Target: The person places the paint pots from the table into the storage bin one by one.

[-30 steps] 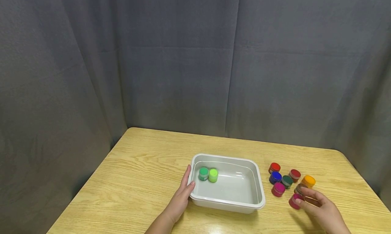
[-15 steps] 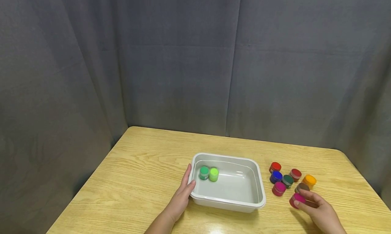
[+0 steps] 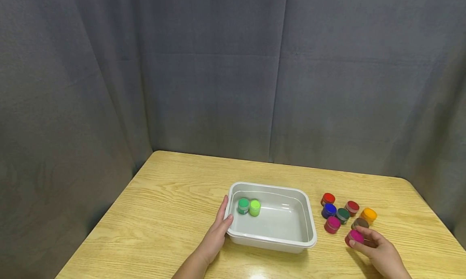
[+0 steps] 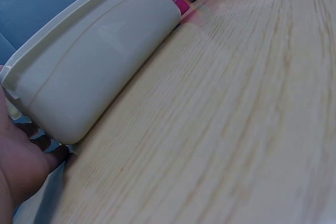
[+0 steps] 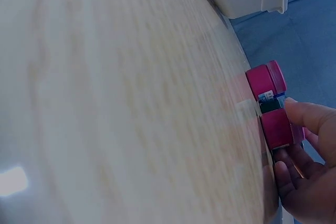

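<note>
In the head view my left hand grips the left side of a light grey plastic basin, thumb at the rim and fingers along the outer wall. A green paint jar and a lime-green jar stand together inside, at its left. On the right, my right hand holds a magenta paint jar between thumb and fingers. The right wrist view shows this jar low at the table surface, with the thumb against it. Just behind it stands a brown jar, partly hidden by the fingers.
Several more jars cluster right of the basin: another magenta one, blue, bright red, dark green, dark red and orange. Grey curtains hang behind and beside the wooden table.
My right hand has shifted slightly left, its fingers settling about the magenta jar. The left hand and the basin hold their place; the view has moved a little.
</note>
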`<action>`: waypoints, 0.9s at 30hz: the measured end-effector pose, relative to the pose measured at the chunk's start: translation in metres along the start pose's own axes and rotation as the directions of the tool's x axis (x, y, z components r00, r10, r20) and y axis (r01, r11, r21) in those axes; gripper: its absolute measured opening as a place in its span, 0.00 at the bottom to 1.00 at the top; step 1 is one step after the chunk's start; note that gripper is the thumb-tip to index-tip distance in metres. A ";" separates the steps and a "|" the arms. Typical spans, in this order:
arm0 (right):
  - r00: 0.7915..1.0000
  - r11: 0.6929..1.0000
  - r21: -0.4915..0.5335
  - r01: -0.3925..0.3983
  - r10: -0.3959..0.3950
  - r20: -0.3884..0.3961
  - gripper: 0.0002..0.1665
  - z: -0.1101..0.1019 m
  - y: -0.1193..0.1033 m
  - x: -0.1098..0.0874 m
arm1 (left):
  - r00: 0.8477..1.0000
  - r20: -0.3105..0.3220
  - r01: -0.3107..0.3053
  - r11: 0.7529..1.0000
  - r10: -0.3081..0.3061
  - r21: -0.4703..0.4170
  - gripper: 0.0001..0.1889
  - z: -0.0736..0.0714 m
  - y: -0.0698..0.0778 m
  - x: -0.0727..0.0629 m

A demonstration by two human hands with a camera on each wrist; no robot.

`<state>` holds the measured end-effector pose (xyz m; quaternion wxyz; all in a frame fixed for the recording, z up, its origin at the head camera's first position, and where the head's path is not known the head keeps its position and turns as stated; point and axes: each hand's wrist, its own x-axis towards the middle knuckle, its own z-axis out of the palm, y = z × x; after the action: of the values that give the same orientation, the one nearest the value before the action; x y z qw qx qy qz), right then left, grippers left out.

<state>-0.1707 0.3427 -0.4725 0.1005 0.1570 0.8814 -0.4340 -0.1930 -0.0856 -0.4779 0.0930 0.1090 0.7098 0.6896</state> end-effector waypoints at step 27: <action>1.000 0.999 -0.035 0.014 -0.014 0.007 0.57 -0.003 -0.020 -0.011 | 1.000 -0.004 -0.016 1.000 0.016 0.011 0.33 0.000 -0.002 0.001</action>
<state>-0.1682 0.3315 -0.4523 0.1031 0.1474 0.8896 -0.4199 -0.1940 -0.0855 -0.4799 0.0853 0.1137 0.7130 0.6866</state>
